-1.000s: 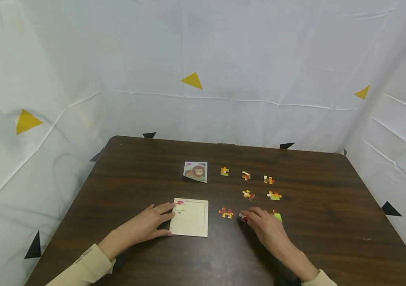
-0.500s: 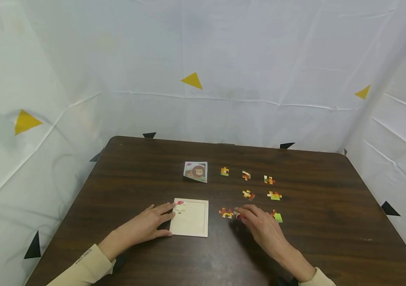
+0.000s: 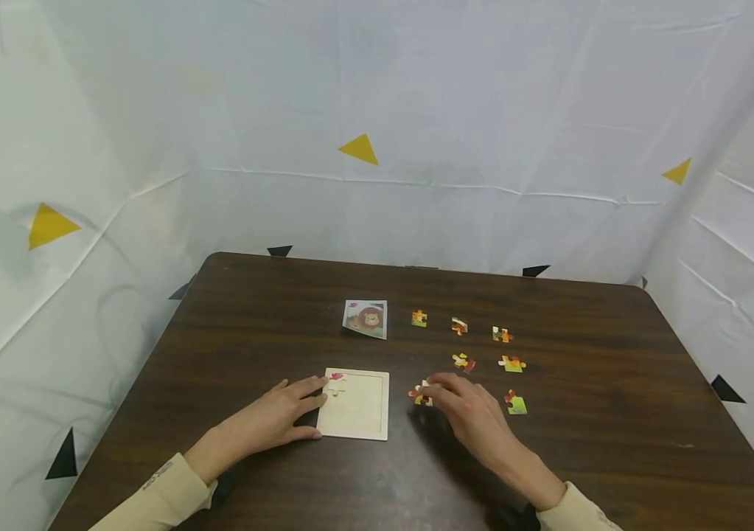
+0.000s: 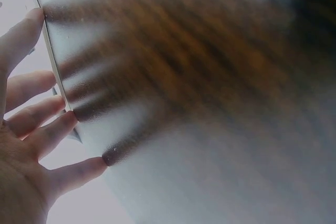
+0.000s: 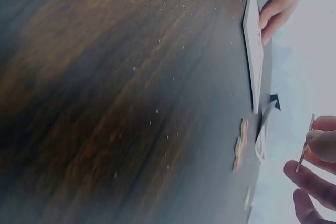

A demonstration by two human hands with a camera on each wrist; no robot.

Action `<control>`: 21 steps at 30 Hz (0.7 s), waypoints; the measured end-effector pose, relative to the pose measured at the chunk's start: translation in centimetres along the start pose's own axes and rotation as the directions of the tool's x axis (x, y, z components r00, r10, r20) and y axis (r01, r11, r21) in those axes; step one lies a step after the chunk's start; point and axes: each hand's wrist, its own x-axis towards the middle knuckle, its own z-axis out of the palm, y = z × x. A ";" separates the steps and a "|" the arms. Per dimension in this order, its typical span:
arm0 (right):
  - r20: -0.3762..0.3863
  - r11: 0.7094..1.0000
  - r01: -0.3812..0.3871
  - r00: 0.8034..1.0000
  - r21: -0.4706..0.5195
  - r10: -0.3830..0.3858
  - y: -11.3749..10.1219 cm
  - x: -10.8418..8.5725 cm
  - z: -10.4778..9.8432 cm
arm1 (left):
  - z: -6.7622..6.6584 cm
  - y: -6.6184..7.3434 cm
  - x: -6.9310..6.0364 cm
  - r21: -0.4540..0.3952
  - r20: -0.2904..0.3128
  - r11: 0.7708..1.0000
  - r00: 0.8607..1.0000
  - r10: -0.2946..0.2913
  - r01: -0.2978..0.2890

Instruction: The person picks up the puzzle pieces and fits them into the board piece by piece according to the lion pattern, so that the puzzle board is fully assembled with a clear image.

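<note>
My left hand (image 3: 270, 417) lies at the left side of a square puzzle board (image 3: 366, 413), its straight fingertips touching the edge, as the left wrist view of the hand (image 4: 31, 140) also shows. One puzzle piece with a pink patch (image 3: 336, 378) sits in the board's upper left corner. My right hand (image 3: 472, 413) pinches another puzzle piece between thumb and fingers. Seen edge-on in the right wrist view, this thin piece (image 5: 305, 148) is above the table. Below it a red and yellow piece (image 3: 415, 396) lies on the table, partly covered in the head view.
A lion picture card (image 3: 365, 317) with a curled corner lies beyond the board. Several loose pieces are spread to the right, among them a green one (image 3: 516, 403) and a yellow-green one (image 3: 512, 363). White sheeting (image 3: 430, 147) encloses the dark table (image 3: 270, 295).
My right hand has lifted a puzzle piece from the table and carried it left, over the red and yellow piece. My left hand has stayed at the board.
</note>
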 end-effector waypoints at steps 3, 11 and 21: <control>-0.003 1.000 0.014 1.000 0.006 -0.014 -0.1 0.3 0.4 | 0.1 0.0 0.0 0.002 0.006 1.000 1.000 -0.005 0.005; -0.007 0.999 0.043 0.999 0.026 -0.043 -0.4 1.2 1.6 | 0.1 0.0 0.0 0.000 0.022 1.000 1.000 -0.018 0.018; 0.020 0.998 0.066 0.998 0.020 -0.067 -1.2 2.4 3.1 | 0.1 0.0 -0.1 0.004 0.004 1.000 1.000 -0.009 0.009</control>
